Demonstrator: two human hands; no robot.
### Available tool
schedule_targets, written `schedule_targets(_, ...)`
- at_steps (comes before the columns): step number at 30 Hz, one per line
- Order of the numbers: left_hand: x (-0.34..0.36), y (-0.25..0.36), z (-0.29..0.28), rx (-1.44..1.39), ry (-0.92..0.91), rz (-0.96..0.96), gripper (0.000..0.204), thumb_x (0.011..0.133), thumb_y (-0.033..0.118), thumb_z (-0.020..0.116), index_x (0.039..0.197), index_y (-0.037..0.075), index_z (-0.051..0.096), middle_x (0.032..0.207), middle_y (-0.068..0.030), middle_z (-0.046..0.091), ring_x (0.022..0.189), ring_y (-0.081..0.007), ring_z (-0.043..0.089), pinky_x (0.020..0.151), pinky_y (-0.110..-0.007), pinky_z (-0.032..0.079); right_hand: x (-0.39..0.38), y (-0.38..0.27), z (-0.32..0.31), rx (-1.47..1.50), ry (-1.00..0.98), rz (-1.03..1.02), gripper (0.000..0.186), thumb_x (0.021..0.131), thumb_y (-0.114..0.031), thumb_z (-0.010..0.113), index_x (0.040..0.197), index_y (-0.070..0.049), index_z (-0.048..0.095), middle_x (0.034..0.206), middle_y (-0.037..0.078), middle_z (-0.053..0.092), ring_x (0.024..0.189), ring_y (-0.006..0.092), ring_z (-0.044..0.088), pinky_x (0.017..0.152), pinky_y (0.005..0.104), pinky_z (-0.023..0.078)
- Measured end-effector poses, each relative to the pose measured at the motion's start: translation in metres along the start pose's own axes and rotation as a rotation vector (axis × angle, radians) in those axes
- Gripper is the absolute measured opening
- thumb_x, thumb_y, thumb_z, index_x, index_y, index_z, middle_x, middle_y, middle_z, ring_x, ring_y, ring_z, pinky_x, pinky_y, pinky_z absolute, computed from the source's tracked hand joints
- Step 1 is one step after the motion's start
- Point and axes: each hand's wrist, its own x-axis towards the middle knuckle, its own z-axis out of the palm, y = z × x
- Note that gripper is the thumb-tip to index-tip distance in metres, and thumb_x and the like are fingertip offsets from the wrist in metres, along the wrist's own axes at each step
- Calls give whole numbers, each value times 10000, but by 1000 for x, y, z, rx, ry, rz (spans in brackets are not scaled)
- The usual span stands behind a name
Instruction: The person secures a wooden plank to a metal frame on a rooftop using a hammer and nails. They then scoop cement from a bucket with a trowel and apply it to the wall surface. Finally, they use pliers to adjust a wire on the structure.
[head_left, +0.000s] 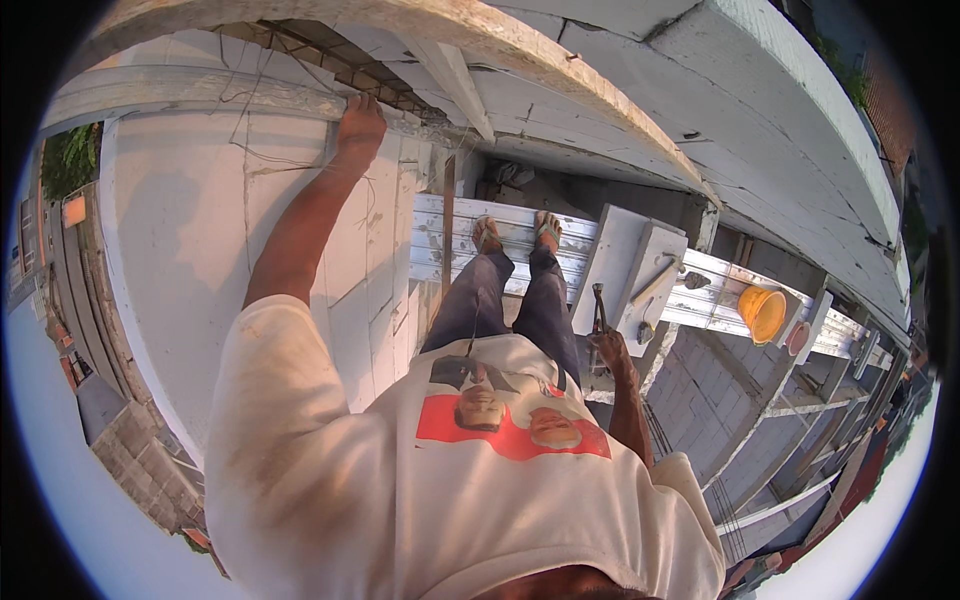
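My left hand reaches up at the far left, its fingers hooked over a pale wooden beam that runs along the wall. Thin bent wires hang from the beam beside that hand. Lower on the right, my right hand is closed around the handle of a hammer, with the dark head pointing away from me. Just past the hammer, light grey blocks rest on the ribbed metal planks. A long pale tool and a small yellow-and-black object lie on them.
My sandalled feet stand on the planks. Further right are a yellow bucket and a pinkish round object. A large block wall and a curved timber loom overhead. Open framing with drops lies at right.
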Motion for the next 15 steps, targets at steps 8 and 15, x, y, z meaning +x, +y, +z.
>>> schedule_targets(8, -23, 31, -30, -169, 88, 93, 561, 919, 182, 679, 1443, 22, 557, 1452, -157, 566, 1476, -337, 438, 1247, -521, 288, -29, 103, 42, 410, 119, -189, 256, 1004, -167, 614, 1203, -31, 701, 1116, 113, 729, 1038, 251, 717, 855, 391, 605)
schedule_targets(15, -119, 148, -36, -784, -196, 282, 606, 854, 284, 821, 1383, 65, 621, 1387, -137, 579, 1336, -333, 526, 1152, -522, 374, -45, 121, 68, 409, 80, 231, 438, 982, -333, 579, 1224, 15, 690, 1081, 147, 770, 957, 248, 719, 766, 429, 547)
